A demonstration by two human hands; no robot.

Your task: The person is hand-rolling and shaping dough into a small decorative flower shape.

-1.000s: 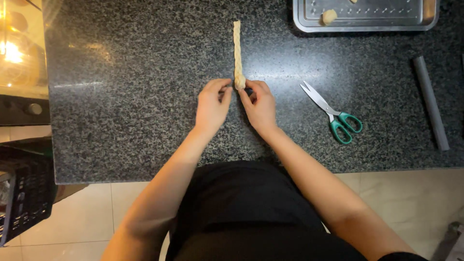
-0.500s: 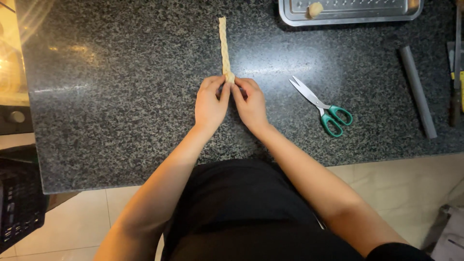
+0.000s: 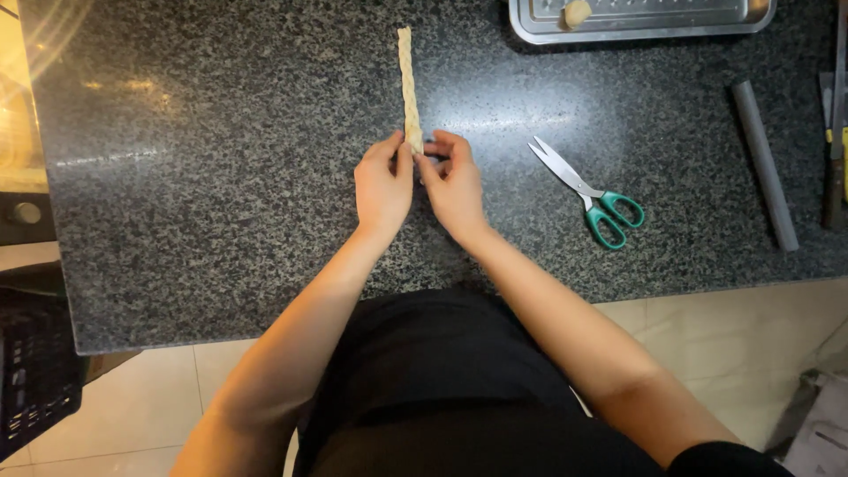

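A long, thin, braided strip of pale dough (image 3: 408, 79) lies straight on the dark speckled stone counter (image 3: 221, 177), running away from me. My left hand (image 3: 382, 185) and my right hand (image 3: 455, 185) meet at its near end, fingertips pinching that end from both sides. The very tip of the strip is hidden between my fingers.
Green-handled scissors (image 3: 587, 193) lie open to the right of my hands. A grey rolling stick (image 3: 764, 163) lies further right. A metal tray (image 3: 645, 18) with a dough ball (image 3: 578, 12) sits at the back right. Knife handles (image 3: 836, 132) sit at the right edge.
My hands stay pinched on the near end of the dough strip. The view has shifted slightly, so everything sits a little lower and left in the picture.
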